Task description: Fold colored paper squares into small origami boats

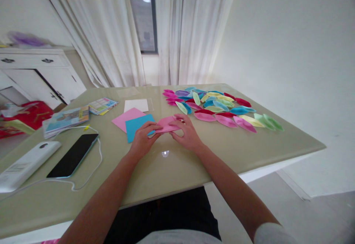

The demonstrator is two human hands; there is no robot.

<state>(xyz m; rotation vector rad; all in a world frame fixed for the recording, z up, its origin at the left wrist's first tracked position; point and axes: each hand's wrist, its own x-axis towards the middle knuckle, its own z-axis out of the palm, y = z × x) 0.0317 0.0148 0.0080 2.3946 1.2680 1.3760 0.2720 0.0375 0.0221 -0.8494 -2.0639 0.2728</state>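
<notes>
Between my two hands is a pink folded paper (167,124), held just above the table. My left hand (144,136) pinches its left end, and my right hand (186,132) grips the right end with the fingers over the top. Close beside my left hand lie a blue paper square (134,128) and, partly under it, a pink paper square (121,120). A white paper sheet (136,105) rests behind them. To the right spread many folded paper boats (213,107) in pink, red, blue, green, yellow and purple, arranged in loose rows.
On the left side of the pale green table (180,177) lie a black-screened phone (73,156), a white power bank (27,164) with a looping white cable (100,151), and stacked booklets (68,120). Curtains (191,33) hang behind, and a wall (291,70) stands at the right.
</notes>
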